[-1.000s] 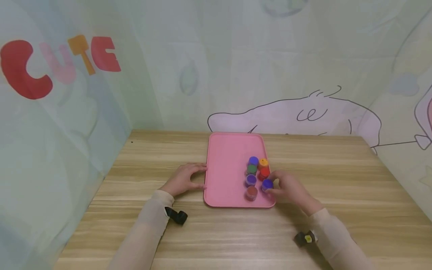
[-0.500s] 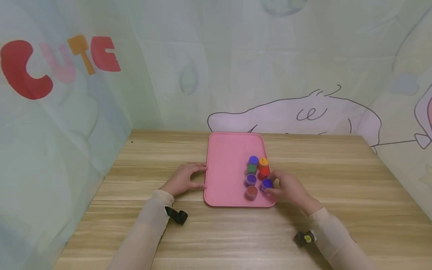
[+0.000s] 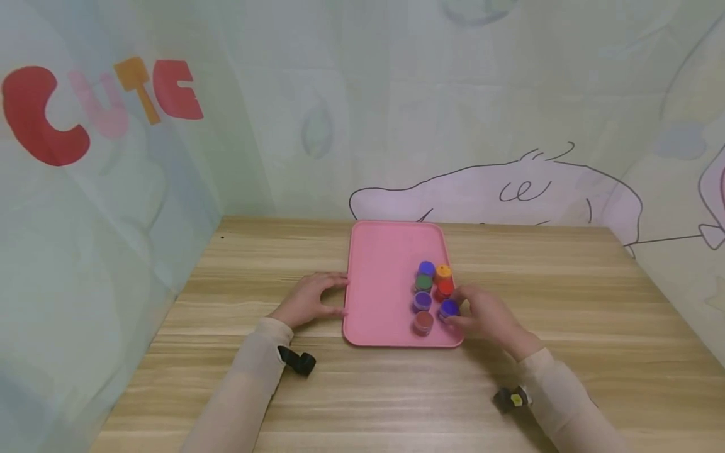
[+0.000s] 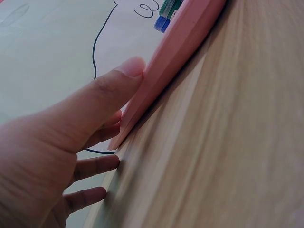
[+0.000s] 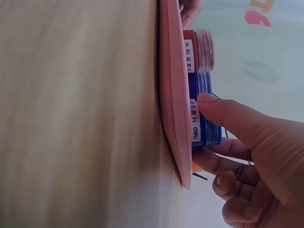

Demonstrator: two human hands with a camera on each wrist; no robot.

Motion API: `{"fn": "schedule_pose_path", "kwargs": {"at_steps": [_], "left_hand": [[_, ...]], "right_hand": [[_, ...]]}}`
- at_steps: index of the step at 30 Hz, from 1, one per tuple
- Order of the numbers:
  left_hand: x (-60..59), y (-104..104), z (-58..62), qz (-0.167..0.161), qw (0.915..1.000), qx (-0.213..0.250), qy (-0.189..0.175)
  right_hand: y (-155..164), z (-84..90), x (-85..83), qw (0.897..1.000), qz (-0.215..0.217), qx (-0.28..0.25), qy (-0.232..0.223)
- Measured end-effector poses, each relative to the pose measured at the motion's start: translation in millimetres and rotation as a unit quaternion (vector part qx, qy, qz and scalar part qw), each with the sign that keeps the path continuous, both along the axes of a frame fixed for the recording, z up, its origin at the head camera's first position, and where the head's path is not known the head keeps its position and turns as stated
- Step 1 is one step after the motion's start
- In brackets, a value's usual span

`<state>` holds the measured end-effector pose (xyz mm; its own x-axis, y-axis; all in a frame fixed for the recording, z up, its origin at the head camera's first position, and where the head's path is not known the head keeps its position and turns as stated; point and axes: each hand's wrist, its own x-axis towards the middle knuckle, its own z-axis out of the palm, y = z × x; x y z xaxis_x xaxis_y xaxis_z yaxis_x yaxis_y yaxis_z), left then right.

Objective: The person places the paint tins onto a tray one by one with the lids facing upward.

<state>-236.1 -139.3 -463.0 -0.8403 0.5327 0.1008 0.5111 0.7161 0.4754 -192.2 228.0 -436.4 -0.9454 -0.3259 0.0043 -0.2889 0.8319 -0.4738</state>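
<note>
jar point(image 3: 449, 308) round, blue, right hand point(image 3: 487, 318) pinching | tray point(image 3: 382, 283) smooth pink

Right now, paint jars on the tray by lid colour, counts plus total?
Blue or purple jars: 3, at back, in the middle, and the one the right hand pinches
Orange jar: 1
Green jar: 1
Red jar: 1
Brown-red jar: 1
Total: 7, all on the pink tray
</note>
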Motion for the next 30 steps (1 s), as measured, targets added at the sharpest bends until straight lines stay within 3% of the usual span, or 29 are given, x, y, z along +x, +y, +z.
{"fn": "schedule_pose_path", "kwargs": {"at_steps": [19, 30], "left_hand": [[3.3, 0, -0.3, 0.004, 1.0, -0.005, -0.005], [1.4, -3, -0.2, -0.006, 0.9999, -0.01, 0.007]], "right_hand": [[3, 0.4, 1.9, 1.0, 0.012, 0.001, 0.013], [13, 6.4, -2.9, 1.0, -0.02, -0.007, -0.006]]}}
